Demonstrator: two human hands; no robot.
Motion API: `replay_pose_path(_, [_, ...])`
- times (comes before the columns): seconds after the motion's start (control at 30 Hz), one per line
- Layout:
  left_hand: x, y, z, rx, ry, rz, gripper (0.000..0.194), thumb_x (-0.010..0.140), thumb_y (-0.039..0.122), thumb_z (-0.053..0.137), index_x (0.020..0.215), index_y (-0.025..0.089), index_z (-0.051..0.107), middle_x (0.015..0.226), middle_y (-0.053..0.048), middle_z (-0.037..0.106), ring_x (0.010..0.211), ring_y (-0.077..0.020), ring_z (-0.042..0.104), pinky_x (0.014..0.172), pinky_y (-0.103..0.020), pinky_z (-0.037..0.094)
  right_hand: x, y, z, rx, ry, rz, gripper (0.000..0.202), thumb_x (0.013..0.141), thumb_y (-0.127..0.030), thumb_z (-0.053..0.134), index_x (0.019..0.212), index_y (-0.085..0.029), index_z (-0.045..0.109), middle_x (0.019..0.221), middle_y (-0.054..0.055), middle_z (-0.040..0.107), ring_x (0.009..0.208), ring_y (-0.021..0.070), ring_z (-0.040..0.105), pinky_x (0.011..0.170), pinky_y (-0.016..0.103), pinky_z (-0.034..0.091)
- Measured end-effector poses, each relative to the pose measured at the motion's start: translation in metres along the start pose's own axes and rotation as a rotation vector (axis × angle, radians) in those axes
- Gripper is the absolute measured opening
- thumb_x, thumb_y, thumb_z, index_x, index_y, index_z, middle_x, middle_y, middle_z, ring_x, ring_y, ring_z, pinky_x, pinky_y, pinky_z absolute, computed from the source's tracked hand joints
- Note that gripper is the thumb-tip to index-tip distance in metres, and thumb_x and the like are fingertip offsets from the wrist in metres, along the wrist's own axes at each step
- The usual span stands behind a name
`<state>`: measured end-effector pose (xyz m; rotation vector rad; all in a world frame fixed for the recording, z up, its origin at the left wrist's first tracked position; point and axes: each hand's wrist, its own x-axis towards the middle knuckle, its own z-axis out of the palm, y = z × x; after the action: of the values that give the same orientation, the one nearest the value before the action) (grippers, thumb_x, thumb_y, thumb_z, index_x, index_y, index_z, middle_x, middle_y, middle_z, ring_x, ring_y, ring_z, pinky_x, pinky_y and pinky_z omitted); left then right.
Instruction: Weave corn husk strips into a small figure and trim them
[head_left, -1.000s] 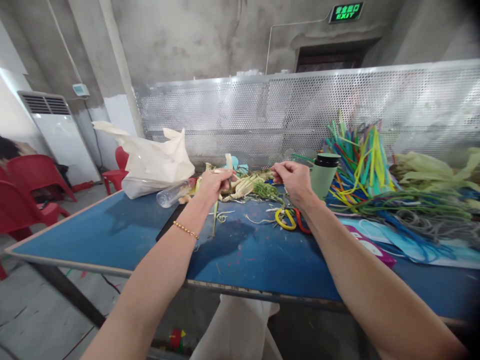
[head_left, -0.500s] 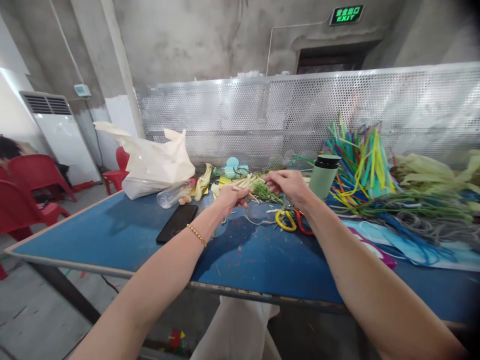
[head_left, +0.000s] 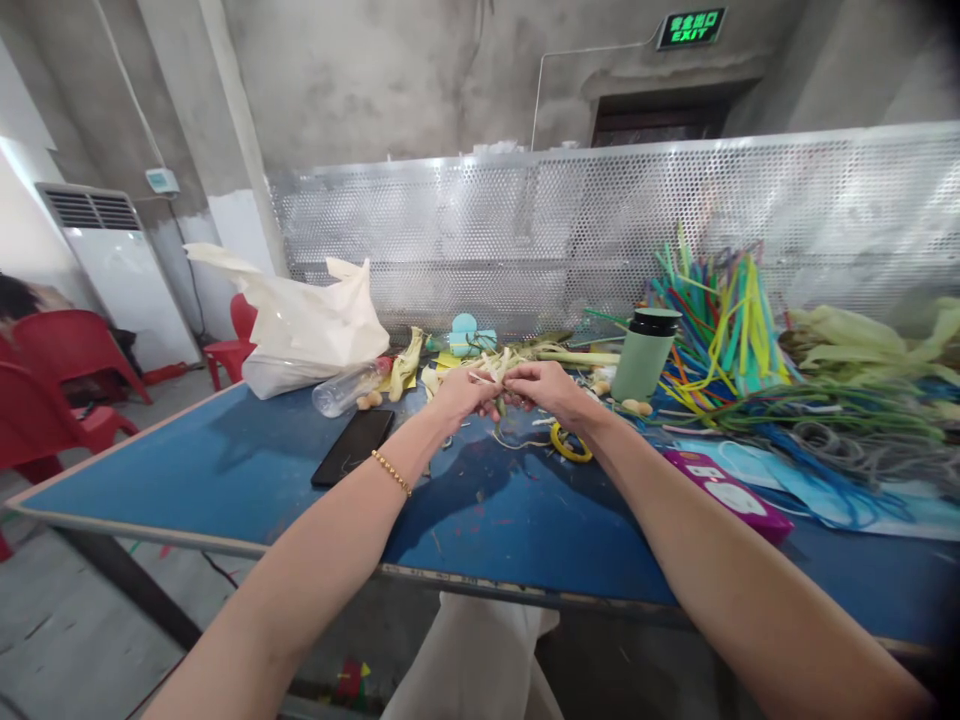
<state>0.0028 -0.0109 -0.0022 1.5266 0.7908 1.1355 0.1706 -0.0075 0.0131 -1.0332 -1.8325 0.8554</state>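
Note:
Over the blue table (head_left: 480, 530), my left hand (head_left: 466, 393) is closed on a thin pale strip (head_left: 484, 379), its fingertips pinched. My right hand (head_left: 541, 386) is close beside it, fingers bent together; what they grip is too small to make out. A pale cord (head_left: 517, 443) curves on the table below the hands. Yellow scissor handles (head_left: 570, 443) lie by my right wrist. Pale husks and green stems (head_left: 559, 352) lie behind both hands.
Left are a black phone (head_left: 354, 447), a clear bottle (head_left: 346, 390) and a white bag (head_left: 319, 320). Right are a green tumbler (head_left: 645, 357), a purple box (head_left: 727, 492), colourful strips (head_left: 739, 320) and cords (head_left: 840, 450). A perforated metal panel (head_left: 480, 230) stands behind.
My right hand has moved left and down, coming close to my left hand. Its forearm now covers the red scissor handle, and more of the purple box shows.

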Motion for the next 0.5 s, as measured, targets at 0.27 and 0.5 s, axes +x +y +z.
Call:
replay_pose_path(0.27, [-0.004,0.004,0.001,0.206,0.026,-0.021,0.053,0.079,0.018,0.069,0.126,0.005,0.049,0.057,0.002,0.063,0.040,-0.0118,0.057,0.045,-0.021,0.037,0.002,0.002,0.003,0.083,0.049,0.079,0.034,0.064,-0.043,0.080,0.060,-0.014,0.061,0.050,-0.001,0.056,0.044,0.0072,0.045,0.041,0.020,0.034])
replay_pose_path(0.5, [-0.002,0.027,-0.056,0.962,0.391,-0.043,0.027,0.087,0.029,0.055,0.090,0.007,0.071,0.075,-0.012,0.072,0.062,-0.0168,0.066,0.062,-0.025,0.047,0.000,0.006,-0.009,0.091,-0.002,0.287,0.033,0.062,-0.034,0.083,0.056,-0.014,0.058,0.048,-0.001,0.055,0.044,0.0079,0.048,0.036,0.017,0.031])
